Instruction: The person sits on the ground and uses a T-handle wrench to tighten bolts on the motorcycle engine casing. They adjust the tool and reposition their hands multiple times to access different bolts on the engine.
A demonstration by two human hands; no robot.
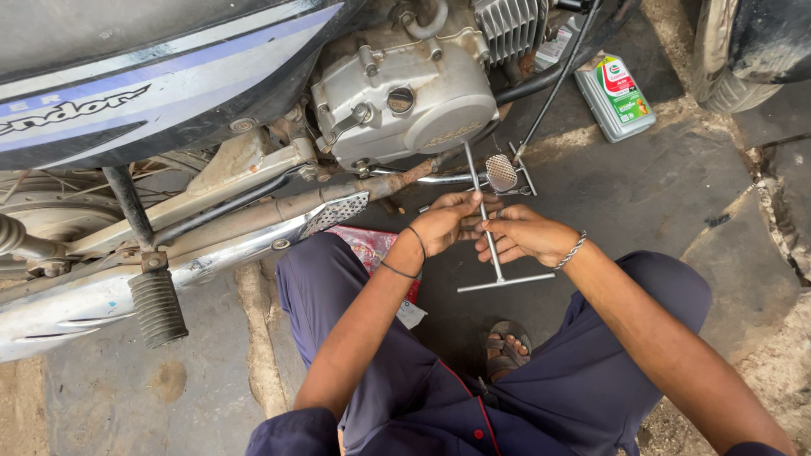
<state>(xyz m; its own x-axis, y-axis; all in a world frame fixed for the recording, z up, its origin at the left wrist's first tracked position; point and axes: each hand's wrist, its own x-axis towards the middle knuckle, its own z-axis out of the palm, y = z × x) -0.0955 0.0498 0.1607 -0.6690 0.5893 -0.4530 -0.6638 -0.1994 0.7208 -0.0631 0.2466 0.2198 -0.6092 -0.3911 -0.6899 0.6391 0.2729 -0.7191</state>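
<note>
Both hands meet on a T-handle wrench beneath the engine: the left hand is curled closed around the upper part of the steel shaft, fingers wrapped over it, while the right hand lies against the shaft just below with its fingers mostly straight and only loosely bent — pressed to the rod rather than clenched on it. The wrench runs from the underside of the engine down toward the person, its crossbar nearest the knees and clear of the ground.

Largest in view is the motorcycle, its dark side panel with pale stripes filling the upper left. Below the panel the chrome exhaust pipe slants across, a perforated heat shield at its forward end. The silver engine cover sits just above the hands, with the finned cylinder beyond it. A ribbed rubber footpeg hangs at lower left. On the concrete, well apart from the hands, a grey oil bottle with a green and red label lies near a tyre — and the metal brake pedal sits just beside the wrench shaft.
</note>
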